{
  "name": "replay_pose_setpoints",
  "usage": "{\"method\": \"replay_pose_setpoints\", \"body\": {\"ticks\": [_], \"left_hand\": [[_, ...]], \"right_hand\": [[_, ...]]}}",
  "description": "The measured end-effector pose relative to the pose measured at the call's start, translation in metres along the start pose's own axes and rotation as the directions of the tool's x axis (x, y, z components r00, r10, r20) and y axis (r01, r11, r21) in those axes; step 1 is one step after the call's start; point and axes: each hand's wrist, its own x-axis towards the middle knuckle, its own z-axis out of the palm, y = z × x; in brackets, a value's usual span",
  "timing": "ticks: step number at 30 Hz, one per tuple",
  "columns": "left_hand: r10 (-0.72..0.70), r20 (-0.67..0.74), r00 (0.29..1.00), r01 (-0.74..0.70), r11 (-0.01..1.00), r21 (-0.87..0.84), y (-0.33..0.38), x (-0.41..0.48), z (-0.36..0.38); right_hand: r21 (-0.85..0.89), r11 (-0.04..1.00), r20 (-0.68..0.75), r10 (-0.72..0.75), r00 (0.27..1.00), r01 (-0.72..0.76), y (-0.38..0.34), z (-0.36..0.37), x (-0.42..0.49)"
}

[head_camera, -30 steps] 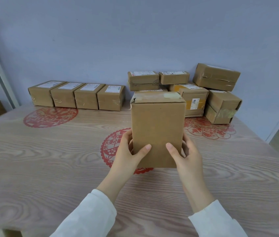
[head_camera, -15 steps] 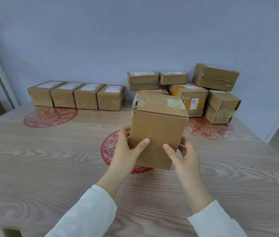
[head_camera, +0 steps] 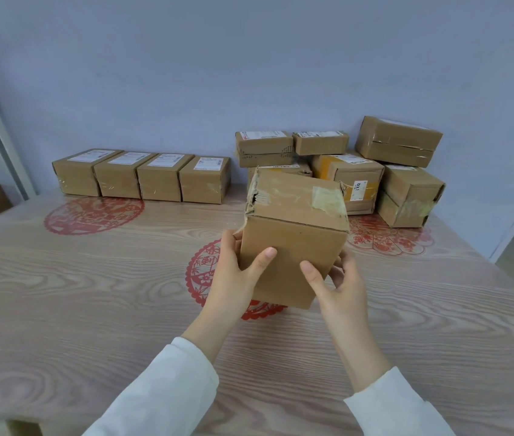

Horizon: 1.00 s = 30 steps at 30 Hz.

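cardboard box point(head_camera: 293, 247) tilted above wood-grain table point(head_camera: 92, 309) | left hand point(head_camera: 233, 278) grips left side | right hand point(head_camera: 340, 291) grips right side, thumbs on front

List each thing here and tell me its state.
Box: taped shut, top left corner torn, tilted, held in both hands.
Left hand: grips box.
Right hand: grips box.
Row of four boxes: closed, labels up.
Pile: closed boxes, loosely stacked.
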Motion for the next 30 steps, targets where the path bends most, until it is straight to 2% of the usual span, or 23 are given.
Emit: {"method": "replay_pose_setpoints", "body": {"ticks": [3, 9, 13, 17, 20, 25, 30], "left_hand": [[0.014, 0.015, 1.000, -0.014, 1.000, -0.010, -0.003, -0.004, 0.001], [-0.016, 0.002, 1.000, 0.016, 0.999, -0.043, 0.002, -0.003, 0.001], [-0.067, 0.054, 0.996, 0.070, 0.996, -0.054, 0.015, -0.004, 0.003], [-0.114, 0.044, 0.993, 0.118, 0.986, -0.114, 0.018, -0.005, 0.005], [-0.132, 0.030, 0.991, 0.135, 0.976, -0.170, 0.018, -0.005, 0.006], [-0.133, 0.062, 0.989, 0.140, 0.982, -0.125, 0.011, -0.006, 0.006], [-0.155, 0.090, 0.984, 0.166, 0.976, -0.141, 0.011, -0.008, 0.003]], "right_hand": [[0.031, 0.999, -0.003, 0.017, 1.000, -0.017, -0.005, 0.000, 0.001], [-0.022, 0.999, -0.013, -0.037, 0.999, 0.037, -0.001, -0.001, 0.002], [-0.047, 0.998, -0.040, -0.036, 0.999, 0.035, 0.003, 0.000, 0.000], [-0.031, 0.999, -0.030, -0.029, 0.999, 0.028, 0.004, -0.001, 0.000], [-0.015, 1.000, -0.016, -0.012, 1.000, 0.012, 0.002, -0.002, -0.001], [0.067, 0.997, 0.013, 0.027, 1.000, -0.028, -0.008, -0.004, -0.005], [0.054, 0.995, 0.045, 0.077, 0.996, -0.080, -0.011, -0.008, -0.004]]}}
